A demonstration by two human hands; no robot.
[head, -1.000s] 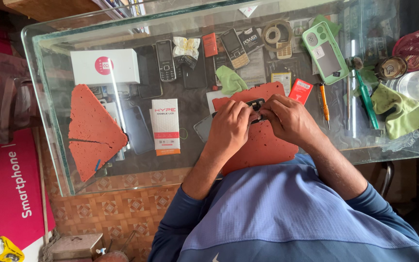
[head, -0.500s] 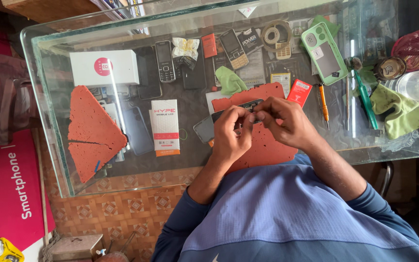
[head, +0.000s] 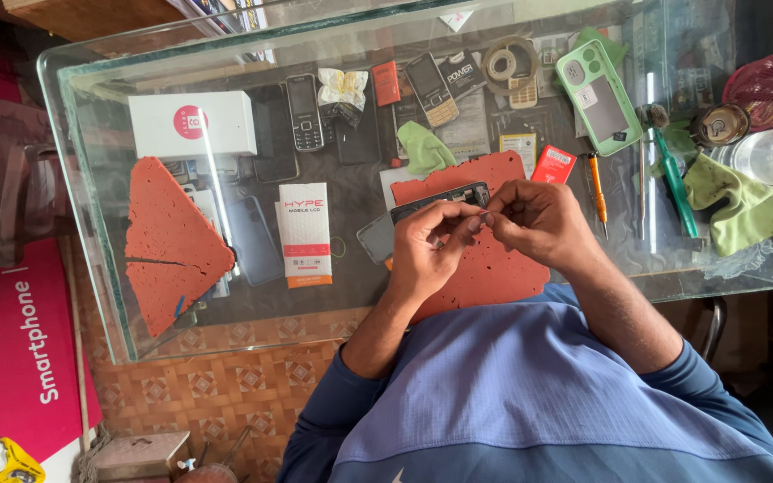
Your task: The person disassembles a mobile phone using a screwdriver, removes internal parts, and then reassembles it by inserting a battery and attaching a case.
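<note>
So the person is hunched over a glass desk with both hands meeting right over an orange foam mat. The left hand and right hand are pinched together fingertip to fingertip, holding what looks like a dark phone frame. It's a long thin black piece whose long axis runs roughly left-right, tilted a bit, sticking out past the left hand's knuckles toward the far side of the desk. Both grips are closed down tight on it, thumb against fingers, though I honestly can't tell whether there's also some tiny part or tool between the fingertips, it's too small. Both hands are equally on it, so neither is really nearer. A grey panel lies just beside the left hand at the mat's edge. Off to the right hand's side sits an orange screwdriver, near but not touching, then a green-handled tool and a green cloth further out. On the left there's a white-and-orange box and a second torn foam piece, well apart. The near desk edge is just under the wrists, so open room is mostly the mat itself; the far side is crowded with old phones and a green phone case.
</note>
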